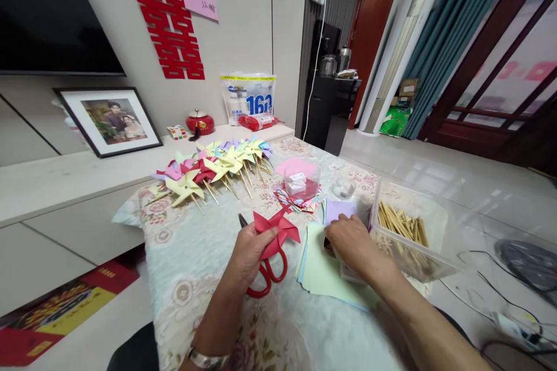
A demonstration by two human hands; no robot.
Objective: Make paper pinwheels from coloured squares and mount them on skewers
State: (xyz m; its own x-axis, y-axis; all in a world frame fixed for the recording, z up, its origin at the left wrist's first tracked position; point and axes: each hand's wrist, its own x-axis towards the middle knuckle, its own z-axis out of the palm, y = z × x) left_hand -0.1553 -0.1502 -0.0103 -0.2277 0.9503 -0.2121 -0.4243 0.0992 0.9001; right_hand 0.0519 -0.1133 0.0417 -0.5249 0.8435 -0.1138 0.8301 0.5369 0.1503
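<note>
My left hand [255, 246] pinches a red paper pinwheel [285, 226] between thumb and fingers, above the table. Beneath that hand are scissors with red handles [278, 266]; a dark blade tip shows beyond the fingers. My right hand [350, 237] reaches over a stack of pale green paper squares [319, 269], fingers curled downward at a small dark object or opening. Its fingertips are partly hidden, so what they grip cannot be made out. Just past the right hand lies a purple paper sheet [339, 210]. A clear box of wooden sticks [402, 226] stands to its right.
Finished pinwheels on sticks [221, 165] lie at the table's back left. A round clear container [302, 178] rests on coloured paper pieces, with a small clear dish [344, 187] beside it. Behind is a white ledge [78, 179] with a framed photo [114, 119] and a red jar [201, 122].
</note>
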